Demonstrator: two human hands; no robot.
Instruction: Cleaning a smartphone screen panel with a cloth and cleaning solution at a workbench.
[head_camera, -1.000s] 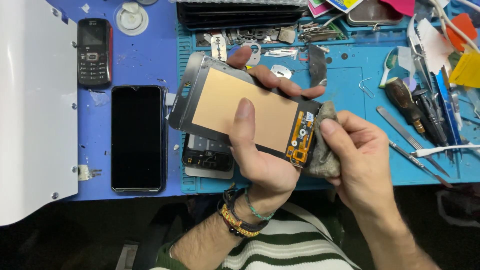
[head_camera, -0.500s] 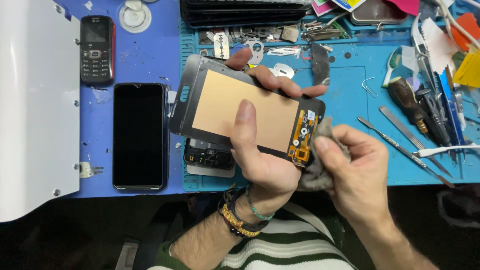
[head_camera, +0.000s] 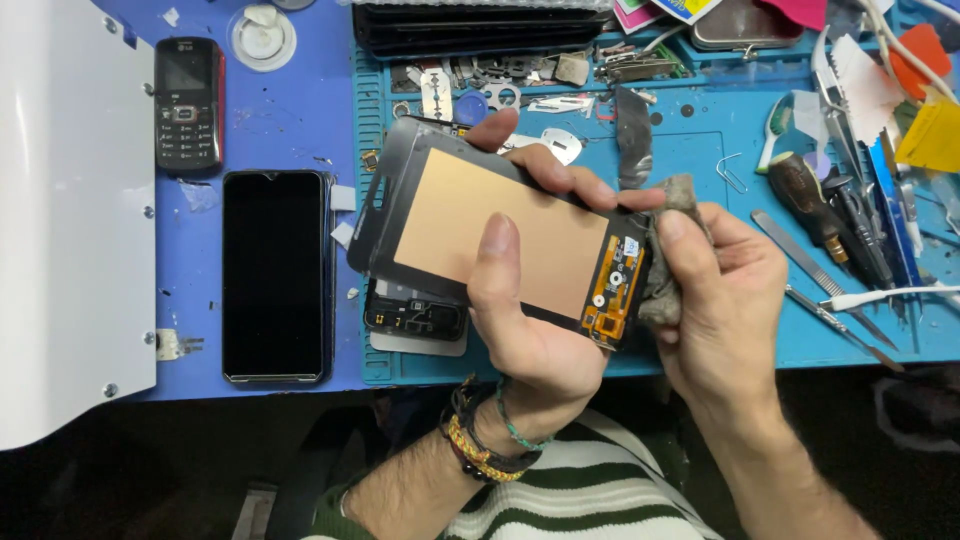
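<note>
Carefully, our left hand (head_camera: 530, 330) clamped the screen (head_camera: 500, 235); our right fingers (head_camera: 690, 235) pinched a rag (head_camera: 665, 290) whose rubbing could tear the flex (head_camera: 612, 295).

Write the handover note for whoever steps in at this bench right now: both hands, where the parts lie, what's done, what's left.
Left hand: grips the removed phone screen panel, copper-coloured back facing up, above the blue mat.
Right hand: presses a grey cloth against the panel's connector end, by the orange flex.
Phone body: lies on the mat under the panel.
Black smartphone and small keypad phone: left of the mat.
Done: panel is off the body.
Left: it isn't refitted; how clean the wiped end is can't be judged.
</note>
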